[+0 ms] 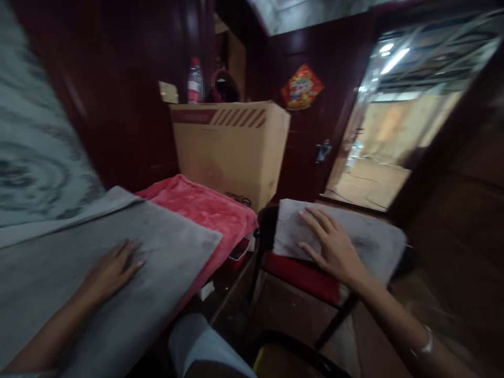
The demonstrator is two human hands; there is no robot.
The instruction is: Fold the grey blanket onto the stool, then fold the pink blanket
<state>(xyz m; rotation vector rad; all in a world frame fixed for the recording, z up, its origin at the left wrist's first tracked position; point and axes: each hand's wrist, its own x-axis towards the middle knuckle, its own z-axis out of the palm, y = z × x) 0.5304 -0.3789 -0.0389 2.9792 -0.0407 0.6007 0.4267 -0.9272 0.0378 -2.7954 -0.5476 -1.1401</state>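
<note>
My left hand (pixel 114 268) lies on a large grey cloth (pixel 169 247) spread over a surface at the left, its fingers stretched out. Beneath the grey cloth, a pink plush blanket (pixel 197 205) shows along the far and right edges. Over to the right, my right hand (pixel 331 244) has its fingers spread at a smaller grey cloth (pixel 366 231), which is draped on a chair with a red seat (pixel 301 275). Neither hand grips anything that I can see. The picture is somewhat blurred.
A large cardboard box (pixel 220 152) stands behind the blanket, with a red-capped bottle (pixel 194 81) at its top. A dark red door (pixel 299 136) bears a red diamond decoration (pixel 302 87). The doorway at right opens onto a lit room. Another chair's dark frame (pixel 299 344) is close below.
</note>
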